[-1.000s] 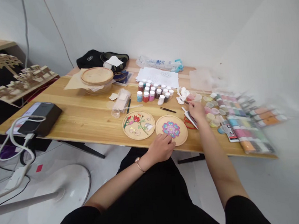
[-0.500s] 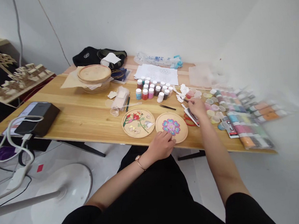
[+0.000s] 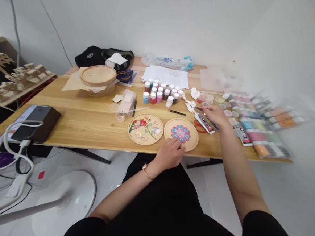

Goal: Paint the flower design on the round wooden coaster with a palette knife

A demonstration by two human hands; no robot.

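Just in front of me, a round wooden plaque (image 3: 190,144) carries a painted flower in purple, pink and blue. My left hand (image 3: 171,153) grips its near edge with bent fingers. To the right, my right hand (image 3: 215,115) is closed on a thin dark tool (image 3: 199,109) whose tip points left; its kind is too small to make out. Under and beside that hand lie a glue tube (image 3: 205,123) and red-handled scissors (image 3: 199,126), partly hidden. Left of the flower plaque is a second round plaque (image 3: 131,136) with red flowers and green stems.
Paint jars (image 3: 159,97) stand behind the plaques, near black tweezers (image 3: 177,112) and crumpled tissue (image 3: 195,93). Small cups (image 3: 228,113), another tube (image 3: 243,135) and bagged paints (image 3: 257,135) crowd the right. Stacked wooden rounds (image 3: 98,75) and a black box (image 3: 40,123) lie left.
My right hand has moved right, away from the tissue, with the thin dark tool in it, uncovering more of the glue tube. My left hand stays at the plaque's edge.
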